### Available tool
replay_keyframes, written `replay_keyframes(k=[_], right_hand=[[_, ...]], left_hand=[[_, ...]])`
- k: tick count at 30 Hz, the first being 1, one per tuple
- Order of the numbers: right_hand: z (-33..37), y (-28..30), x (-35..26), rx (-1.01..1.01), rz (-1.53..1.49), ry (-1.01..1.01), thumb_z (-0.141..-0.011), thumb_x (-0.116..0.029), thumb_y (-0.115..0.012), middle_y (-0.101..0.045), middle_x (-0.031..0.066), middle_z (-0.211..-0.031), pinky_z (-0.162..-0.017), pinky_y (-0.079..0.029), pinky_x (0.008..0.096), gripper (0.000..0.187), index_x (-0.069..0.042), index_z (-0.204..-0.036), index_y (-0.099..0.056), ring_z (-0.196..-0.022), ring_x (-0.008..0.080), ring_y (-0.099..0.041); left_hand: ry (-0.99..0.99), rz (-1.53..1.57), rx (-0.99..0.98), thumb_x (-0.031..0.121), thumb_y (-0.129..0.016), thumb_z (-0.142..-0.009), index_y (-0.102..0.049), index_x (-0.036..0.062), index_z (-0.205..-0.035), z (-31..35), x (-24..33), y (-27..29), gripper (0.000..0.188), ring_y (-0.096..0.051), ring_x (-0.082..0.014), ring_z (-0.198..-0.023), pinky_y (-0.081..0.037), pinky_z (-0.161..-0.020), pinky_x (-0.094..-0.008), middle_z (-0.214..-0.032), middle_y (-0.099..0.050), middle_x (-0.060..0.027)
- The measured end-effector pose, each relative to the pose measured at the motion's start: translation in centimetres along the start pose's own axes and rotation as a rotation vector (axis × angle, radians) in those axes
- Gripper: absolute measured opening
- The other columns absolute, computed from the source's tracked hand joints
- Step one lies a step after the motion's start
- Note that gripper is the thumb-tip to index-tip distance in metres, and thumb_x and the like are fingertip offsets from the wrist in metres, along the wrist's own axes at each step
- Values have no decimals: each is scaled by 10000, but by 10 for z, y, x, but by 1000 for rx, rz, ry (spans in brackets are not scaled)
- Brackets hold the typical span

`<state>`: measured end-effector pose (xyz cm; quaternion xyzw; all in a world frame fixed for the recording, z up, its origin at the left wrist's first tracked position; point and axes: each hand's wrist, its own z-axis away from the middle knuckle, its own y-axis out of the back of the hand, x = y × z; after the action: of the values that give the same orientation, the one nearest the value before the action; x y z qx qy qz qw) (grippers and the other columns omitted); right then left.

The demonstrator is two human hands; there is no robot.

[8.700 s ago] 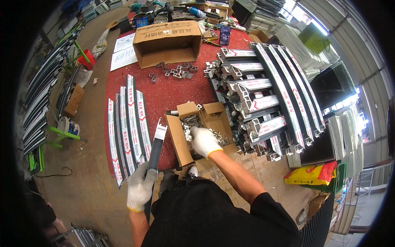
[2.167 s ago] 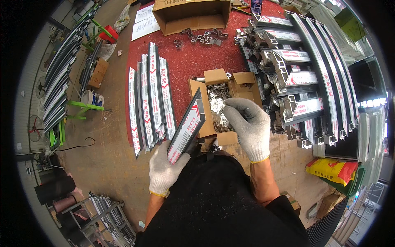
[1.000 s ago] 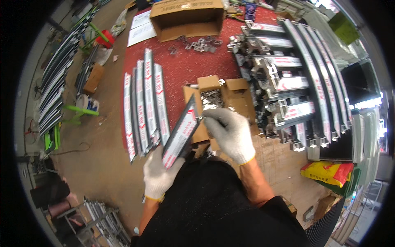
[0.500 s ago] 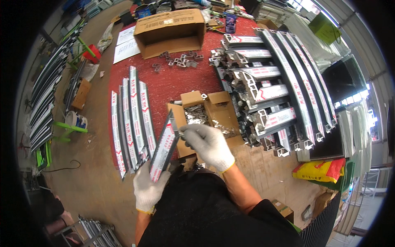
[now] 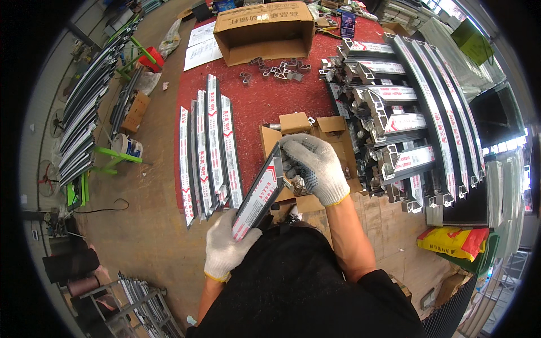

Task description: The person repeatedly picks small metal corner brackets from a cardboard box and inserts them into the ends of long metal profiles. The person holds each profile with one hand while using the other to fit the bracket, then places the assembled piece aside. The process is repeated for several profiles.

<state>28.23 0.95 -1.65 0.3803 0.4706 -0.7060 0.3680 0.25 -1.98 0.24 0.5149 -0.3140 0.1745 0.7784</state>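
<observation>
Your left grip (image 5: 229, 246) clamps the bar (image 5: 258, 198) by the six o'clock edge of the desk (image 5: 276, 101); your right grip (image 5: 316, 167) is at its one o'clock tip, closure unclear. A loose left hold could let it twist.

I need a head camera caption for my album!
Gloved left hand grips a bar, right hand near its upper end.

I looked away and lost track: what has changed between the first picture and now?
The right gloved hand has come out of the small open carton and moved left to the upper tip of the profile; whether it grips anything is hidden. The left gloved hand still holds a profile, now with its labelled face showing. The row of profiles, the profile stack and the larger cardboard box stayed put.
</observation>
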Motion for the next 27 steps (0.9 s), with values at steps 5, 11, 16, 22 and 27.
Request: replay_keyframes(k=[5, 11, 16, 22, 27], right_hand=[[-4, 0, 3, 2, 11, 1, -1071, -215, -739, -762, 64, -882, -649, -545, 249, 291, 55, -1171, -777, -693, 103, -676], [-6, 3, 15, -26, -78, -20, -1075, -208, -704, -703, 39, -821, -589, -504, 258, 243, 28, -1095, -762, -633, 98, -610], [-10, -5, 34, -36, 64, 149, -1100, -242, -666, -693, 42, -826, -581, -492, 260, 276, 20, -1102, -756, -627, 102, -594], [-8, -2, 28, 81, -96, 23, -1110, -160, -670, -737, 59, -936, -638, -545, 282, 230, 23, -1227, -744, -739, 117, -673], [-19, 21, 25, 373, 324, 152, -1033, -115, -736, -825, 94, -1047, -811, -597, 288, 255, 45, -1222, -798, -880, 111, -726]], left_hand=[[-12, -61, -5, 329, -913, -825, -690, -79, -1350, 3, -2, -1, 702, -777, -407, -1101, -601, -983, -470, -1202, -773, -271], [-122, -85, 63, 374, -939, -825, -717, -34, -1220, 2, -4, -4, 610, -753, -467, -1024, -600, -906, -525, -1067, -757, -263], [-92, -20, 30, 373, -936, -830, -722, -28, -1240, -1, -4, -3, 612, -762, -460, -1042, -600, -920, -514, -1085, -763, -270], [100, 99, -19, 345, -889, -855, -737, -13, -1298, 0, -11, 7, 589, -789, -414, -1072, -599, -950, -470, -1139, -790, -271], [197, 169, 54, 299, -819, -905, -729, -39, -1320, 1, -27, 24, 543, -796, -405, -1040, -594, -936, -447, -1107, -802, -264]])
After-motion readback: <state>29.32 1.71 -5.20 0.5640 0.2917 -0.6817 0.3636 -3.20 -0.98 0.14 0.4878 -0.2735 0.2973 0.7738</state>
